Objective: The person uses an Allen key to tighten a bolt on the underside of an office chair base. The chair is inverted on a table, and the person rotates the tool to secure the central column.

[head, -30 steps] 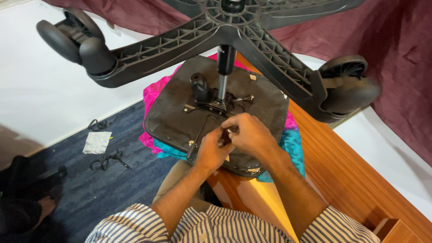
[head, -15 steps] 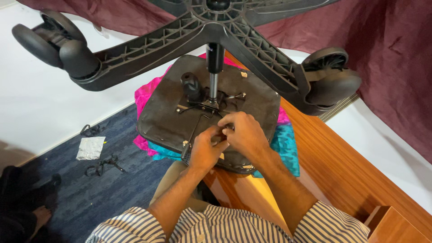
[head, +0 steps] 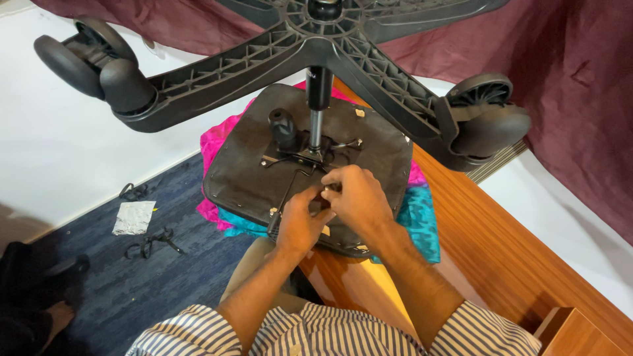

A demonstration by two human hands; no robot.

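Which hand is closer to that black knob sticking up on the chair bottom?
The left hand, probably. The black knob stands on the left side of the seat underside; the right hand sits further right.

Upturned black chair seat [head: 244,175], underside up, flat on bright pink-and-teal cloth at the desk edge; metal mechanism [head: 310,155] bolted at centre, gas column rising to the star base [head: 277,59] with castors.

1 head-worn camera looks steeply down, close over the hands.

chair seat [head: 250,171] black | cloth [head: 422,217] pink, teal | sleeves [head: 316,333] striped | carpet [head: 132,283] blue
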